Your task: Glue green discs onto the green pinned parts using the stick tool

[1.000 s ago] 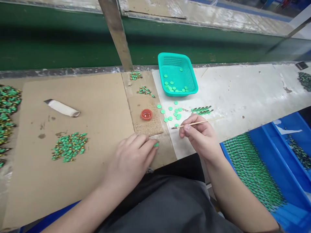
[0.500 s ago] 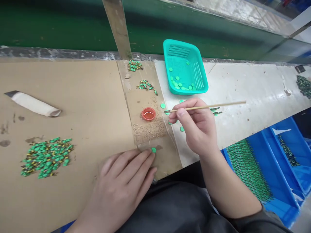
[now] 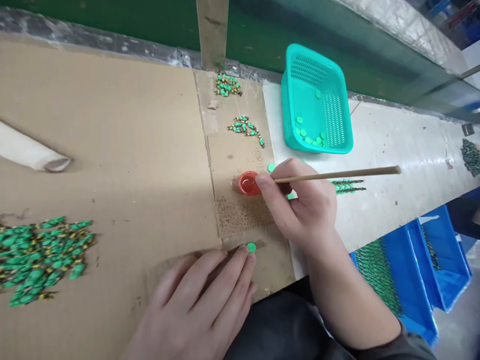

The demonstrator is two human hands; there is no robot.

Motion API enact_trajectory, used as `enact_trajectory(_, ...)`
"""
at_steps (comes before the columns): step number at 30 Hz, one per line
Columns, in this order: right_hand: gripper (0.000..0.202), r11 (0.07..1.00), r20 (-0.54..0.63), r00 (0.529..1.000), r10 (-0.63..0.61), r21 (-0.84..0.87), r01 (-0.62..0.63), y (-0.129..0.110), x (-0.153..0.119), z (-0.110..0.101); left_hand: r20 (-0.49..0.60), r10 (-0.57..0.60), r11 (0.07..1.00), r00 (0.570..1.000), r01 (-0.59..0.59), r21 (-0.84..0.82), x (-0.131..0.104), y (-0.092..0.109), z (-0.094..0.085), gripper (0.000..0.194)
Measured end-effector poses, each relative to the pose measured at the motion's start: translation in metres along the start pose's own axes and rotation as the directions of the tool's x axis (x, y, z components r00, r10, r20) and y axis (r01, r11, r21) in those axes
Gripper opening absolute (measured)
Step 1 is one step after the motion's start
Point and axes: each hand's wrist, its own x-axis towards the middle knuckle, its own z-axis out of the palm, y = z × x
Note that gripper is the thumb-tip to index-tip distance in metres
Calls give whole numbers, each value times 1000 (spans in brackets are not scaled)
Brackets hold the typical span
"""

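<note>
My right hand [image 3: 300,200] pinches a thin wooden brush [image 3: 337,175]; its tip is hidden behind my fingers, beside a small red cup [image 3: 248,183] of liquid. My left hand [image 3: 210,295] lies on the cardboard, fingers together, with its fingertips on the edge of a green disc [image 3: 251,247]. Another green disc [image 3: 271,168] lies just right of the cup, and more are partly covered by my right hand. Tiny brown grains [image 3: 240,215] are scattered in front of the cup.
A turquoise basket [image 3: 287,100] with green discs stands at the back. Small green-and-black pieces lie in a large pile [image 3: 45,250] at left and smaller piles [image 3: 228,85] behind the cup. A white roll [image 3: 22,147] lies far left; blue bins [image 3: 416,270] stand at lower right.
My right hand has brought the brush from above the green discs to the red cup. My left hand stays at its disc. The camera view has shifted and come closer.
</note>
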Motion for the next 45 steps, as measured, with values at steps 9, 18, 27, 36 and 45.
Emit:
enact_trajectory(9,31,998,-10,998,-54,-31,54,4,1,5,10,-19,999,1000,19,-50,-8,3,5,30)
enact_trajectory(18,31,998,-17,998,-54,-28,54,4,0,6,-2,-37,998,999,36,-42,-5,3,5,26)
enact_trajectory(27,30,997,-31,997,-69,-35,68,6,0,7,2,-25,999,1000,25,-46,-9,4,6,26)
enact_trajectory(36,23,999,-139,990,-7,39,12,-15,-27,-9,21,-44,999,999,44,-12,1,6,2,30)
enact_trajectory(45,18,989,-75,996,54,138,-44,-43,-101,-8,26,-45,999,999,45,-11,-6,5,5,27)
